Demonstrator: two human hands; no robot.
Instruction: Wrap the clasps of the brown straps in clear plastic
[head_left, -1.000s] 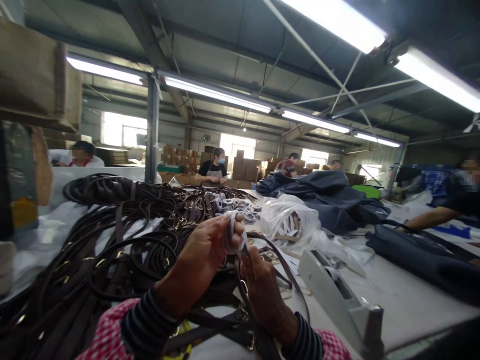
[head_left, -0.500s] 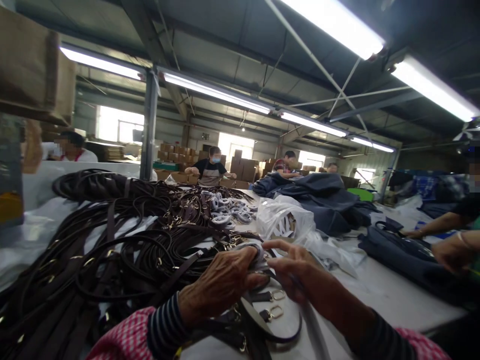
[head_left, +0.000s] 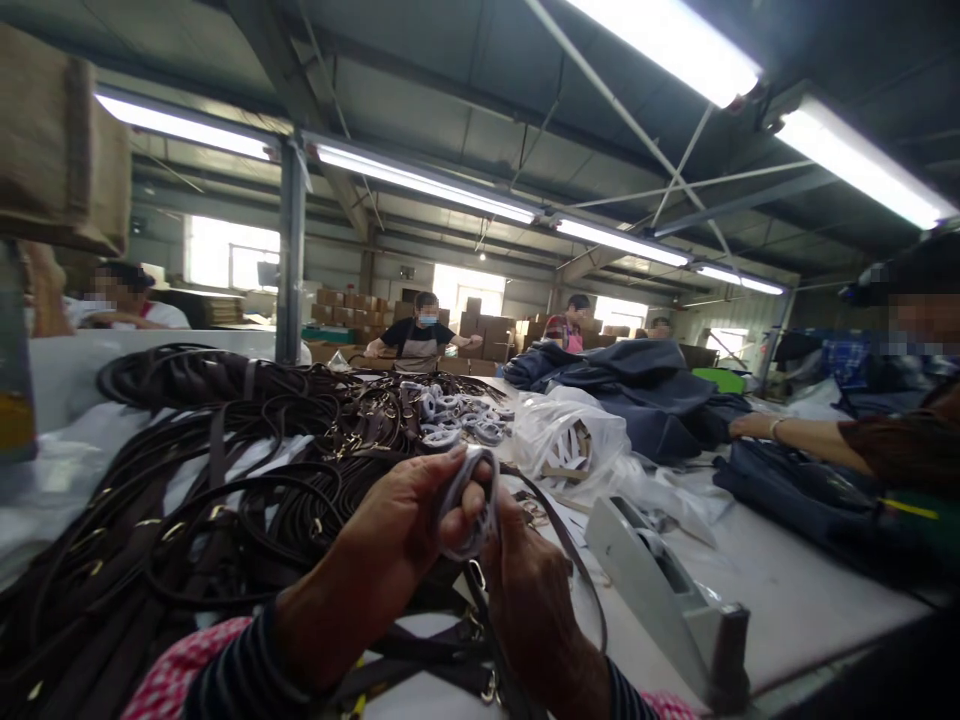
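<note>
A small ring-shaped coil (head_left: 471,505) wrapped in pale grey-white material is held up in front of me. My left hand (head_left: 405,525) grips its left side, thumb on top and fingertips through the middle. Against its right edge my right hand (head_left: 529,570) presses closed fingers, partly hidden by the back of the hand. Below and behind the hands lie dark brown straps (head_left: 420,645) with gold-coloured metal clips. A grey tape dispenser (head_left: 656,590) stands just right of my right hand. Similar wrapped coils (head_left: 457,415) are heaped farther back.
A big pile of dark straps (head_left: 225,480) covers the table's left side. Clear plastic bags (head_left: 574,430) and dark blue fabric (head_left: 637,390) lie beyond the dispenser. At the right, a co-worker's arm (head_left: 817,440) reaches over folded dark cloth (head_left: 795,500). Other people work farther back.
Both hands have drawn together and turned, lifting the coil slightly up and left. My right arm has moved left, uncovering the tape dispenser. The co-worker at right has leaned in.
</note>
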